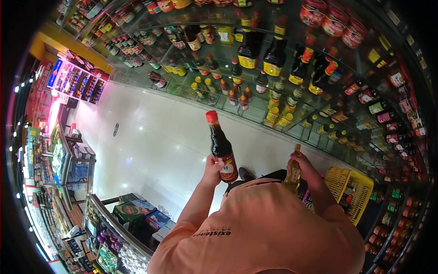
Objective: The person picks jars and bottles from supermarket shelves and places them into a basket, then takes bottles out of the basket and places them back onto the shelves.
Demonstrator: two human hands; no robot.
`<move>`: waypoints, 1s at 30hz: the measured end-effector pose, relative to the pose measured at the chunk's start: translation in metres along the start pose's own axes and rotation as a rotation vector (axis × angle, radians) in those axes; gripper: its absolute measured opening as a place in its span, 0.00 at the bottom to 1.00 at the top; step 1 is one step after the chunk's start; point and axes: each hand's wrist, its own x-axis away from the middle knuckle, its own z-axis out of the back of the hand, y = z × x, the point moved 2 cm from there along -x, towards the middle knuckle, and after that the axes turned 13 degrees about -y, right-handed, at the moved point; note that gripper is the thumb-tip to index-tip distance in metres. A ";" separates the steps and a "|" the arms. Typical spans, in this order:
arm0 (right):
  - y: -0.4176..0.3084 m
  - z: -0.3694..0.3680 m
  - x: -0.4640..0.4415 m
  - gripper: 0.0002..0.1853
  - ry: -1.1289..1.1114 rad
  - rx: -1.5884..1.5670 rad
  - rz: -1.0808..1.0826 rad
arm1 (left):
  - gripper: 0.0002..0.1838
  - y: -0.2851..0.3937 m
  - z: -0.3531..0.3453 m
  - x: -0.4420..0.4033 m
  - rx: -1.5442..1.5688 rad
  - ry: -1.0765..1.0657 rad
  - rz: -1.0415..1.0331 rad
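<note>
My left hand [211, 171] is closed around the lower part of a dark sauce bottle [221, 145]. That bottle has a red cap and a red and white label, and it tilts slightly with its cap away from me. On the other side, my right hand [301, 162] grips a slim bottle of yellowish liquid [293, 174] near its neck, under a gold-coloured cap. Both bottles are held in front of my orange shirt [273, 223]. A yellow plastic basket [360, 194] with some items inside is beside my right arm.
Glass shelves [200, 77] of sauce bottles and jars run along the far side and right. Red cans [334, 23] stand high up. Cartons [132, 212] and a produce rack [107, 237] are at lower left. Pale tiled floor [159, 132] lies between, with a shoe [247, 173] on it.
</note>
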 end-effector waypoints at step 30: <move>-0.243 -0.295 -0.215 0.12 -0.116 0.905 1.109 | 0.45 0.124 0.128 -0.103 0.108 0.264 -0.209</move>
